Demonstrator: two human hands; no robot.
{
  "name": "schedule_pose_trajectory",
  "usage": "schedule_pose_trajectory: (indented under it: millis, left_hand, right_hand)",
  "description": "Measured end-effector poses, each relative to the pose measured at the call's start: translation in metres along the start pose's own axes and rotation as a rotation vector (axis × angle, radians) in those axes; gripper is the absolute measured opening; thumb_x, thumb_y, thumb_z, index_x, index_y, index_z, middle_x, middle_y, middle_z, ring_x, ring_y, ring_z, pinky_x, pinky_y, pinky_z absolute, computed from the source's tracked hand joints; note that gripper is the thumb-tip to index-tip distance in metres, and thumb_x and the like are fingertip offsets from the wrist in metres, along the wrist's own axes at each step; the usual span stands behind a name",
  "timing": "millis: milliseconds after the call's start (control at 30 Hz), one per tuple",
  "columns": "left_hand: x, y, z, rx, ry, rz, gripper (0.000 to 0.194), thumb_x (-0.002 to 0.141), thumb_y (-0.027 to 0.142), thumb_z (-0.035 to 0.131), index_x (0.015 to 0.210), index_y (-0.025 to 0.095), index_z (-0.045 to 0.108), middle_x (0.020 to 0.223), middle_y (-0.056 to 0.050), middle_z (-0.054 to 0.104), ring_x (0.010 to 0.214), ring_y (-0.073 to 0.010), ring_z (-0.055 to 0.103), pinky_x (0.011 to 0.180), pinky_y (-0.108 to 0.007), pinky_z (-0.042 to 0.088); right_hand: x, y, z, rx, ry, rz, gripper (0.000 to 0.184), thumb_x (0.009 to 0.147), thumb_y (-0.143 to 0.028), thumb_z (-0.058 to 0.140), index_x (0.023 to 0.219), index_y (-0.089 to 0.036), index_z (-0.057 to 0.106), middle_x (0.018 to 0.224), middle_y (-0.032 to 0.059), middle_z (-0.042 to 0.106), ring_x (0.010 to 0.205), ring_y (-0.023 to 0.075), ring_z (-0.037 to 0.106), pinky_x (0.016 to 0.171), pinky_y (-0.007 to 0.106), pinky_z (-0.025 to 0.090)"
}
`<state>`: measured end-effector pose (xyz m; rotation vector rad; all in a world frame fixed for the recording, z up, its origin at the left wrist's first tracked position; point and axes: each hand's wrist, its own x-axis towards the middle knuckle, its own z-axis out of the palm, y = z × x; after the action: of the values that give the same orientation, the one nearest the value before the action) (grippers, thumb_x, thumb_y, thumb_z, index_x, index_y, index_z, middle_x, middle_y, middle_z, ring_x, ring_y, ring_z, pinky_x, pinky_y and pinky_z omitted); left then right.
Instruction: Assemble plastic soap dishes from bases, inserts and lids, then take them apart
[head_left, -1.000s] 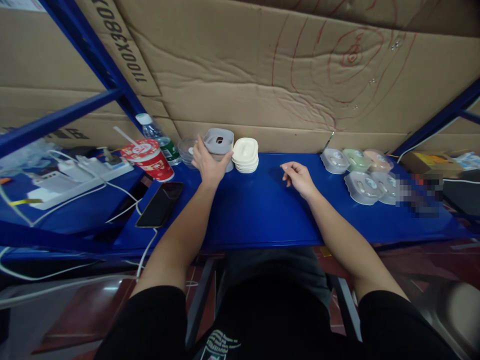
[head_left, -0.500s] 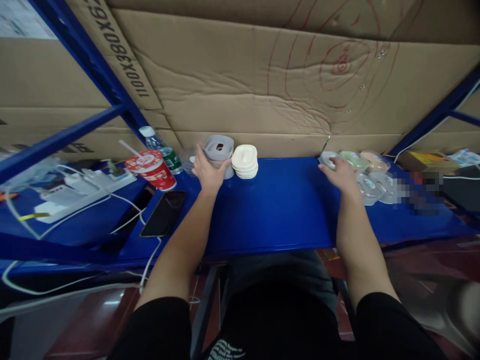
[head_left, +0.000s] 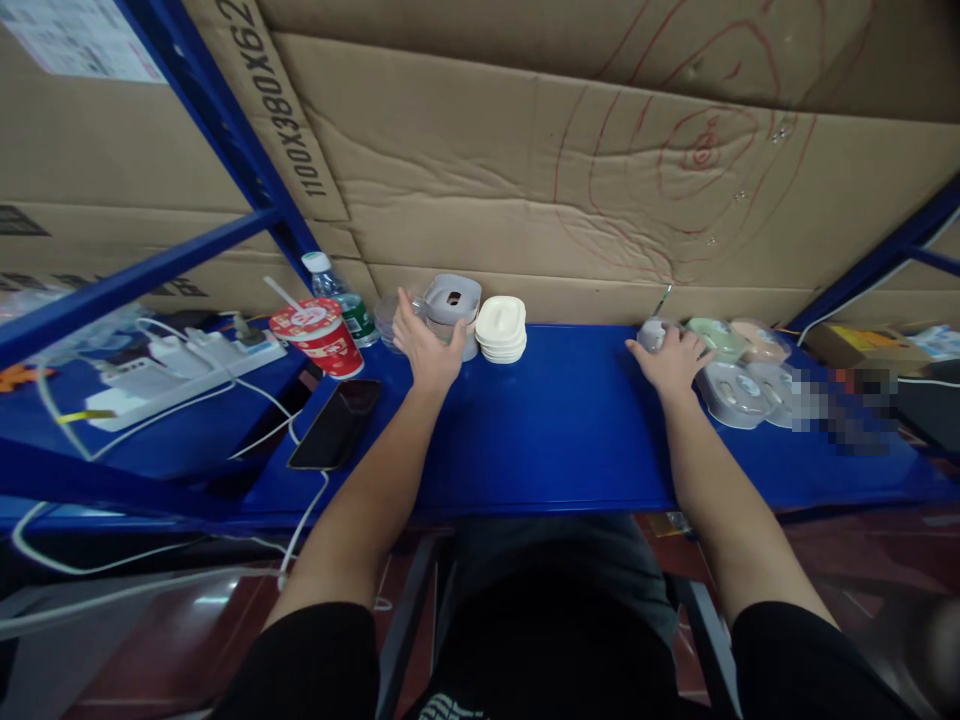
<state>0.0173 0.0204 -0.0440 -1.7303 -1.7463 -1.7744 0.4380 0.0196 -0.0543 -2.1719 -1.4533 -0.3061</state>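
My left hand [head_left: 431, 348] is open beside a stack of grey square containers [head_left: 452, 298] with a dark slot on top. Its thumb and fingers are spread at the stack's near left side; whether they touch it is unclear. Just right of that stack stands a pile of cream square lids or dishes [head_left: 501, 322]. My right hand [head_left: 673, 362] has its fingers spread over a small grey container with a clear cover [head_left: 652, 334], which it partly hides. Close by are a green container [head_left: 716, 338], a peach one [head_left: 760, 340] and grey ones [head_left: 735, 392] under clear covers.
Left of the stacks are clear round covers [head_left: 387, 318], a water bottle [head_left: 351, 310], a red paper cup with straw [head_left: 326, 345] and a phone [head_left: 335, 425]. A power strip [head_left: 187, 380] with cables lies farther left. Cardboard [head_left: 480, 150] closes off the blue table's [head_left: 555, 430] back.
The view has shifted slightly. My right hand has drawn a little towards me and its fingers have spread. My left hand has loosened somewhat at the grey stack.
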Motion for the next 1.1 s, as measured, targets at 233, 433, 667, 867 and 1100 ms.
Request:
schedule_pose_trajectory:
  millis: [233,433,667,867,1100]
  left_hand:
    - [-0.012,0.016,-0.002,-0.065,0.017,0.187,0.105,0.088,0.057,0.068,0.165,0.012,0.014,0.160,-0.028,0.042,0.150,-0.0418,0.041,0.124,-0.064,0.026]
    - [-0.030,0.032,0.003,-0.067,-0.058,0.386,0.096,0.089,0.061,0.066,0.162,0.015,0.025,0.154,-0.026,0.050,0.147,-0.0417,0.046,0.123,-0.063,0.030]
    - [-0.044,0.047,0.012,-0.068,-0.209,0.627,0.078,0.092,0.054,0.070,0.156,0.018,0.042,0.146,-0.023,0.059,0.136,-0.0394,0.057,0.112,-0.058,0.045]
    - [-0.048,0.059,0.012,-0.176,-0.481,0.821,0.053,0.104,0.044,0.058,0.153,0.028,0.049,0.156,-0.016,0.056,0.133,-0.0291,0.063,0.106,-0.048,0.055]
    - [-0.050,0.075,0.007,-0.139,-0.705,0.887,0.069,0.096,0.057,0.066,0.156,0.031,0.046,0.164,-0.014,0.050,0.147,-0.0333,0.053,0.114,-0.053,0.049]
  right_hand:
    - [-0.002,0.000,0.006,0.228,-0.066,-0.072,0.076,0.078,-0.071,0.072,0.134,-0.019,0.067,0.145,0.0232,0.053,0.134,0.0460,0.049,0.108,0.065,0.043]
    - [-0.013,-0.022,-0.001,0.635,-0.228,-0.545,0.070,0.072,-0.056,0.081,0.132,-0.022,0.069,0.129,0.0145,0.068,0.121,0.0366,0.065,0.109,0.057,0.051]
    - [-0.043,-0.052,-0.027,1.065,-0.371,-0.562,0.066,0.077,-0.064,0.081,0.131,-0.029,0.068,0.129,0.0112,0.072,0.121,0.0344,0.069,0.102,0.054,0.058]
    - [-0.062,-0.070,-0.044,1.550,-0.812,-0.309,0.064,0.078,-0.076,0.070,0.116,-0.026,0.073,0.102,0.0090,0.079,0.091,0.0357,0.080,0.058,0.044,0.064]
    - [-0.061,-0.075,-0.052,1.453,-1.026,-0.123,0.083,0.083,-0.093,0.044,0.123,-0.025,0.068,0.101,0.0128,0.081,0.080,0.0359,0.081,0.045,0.043,0.059]
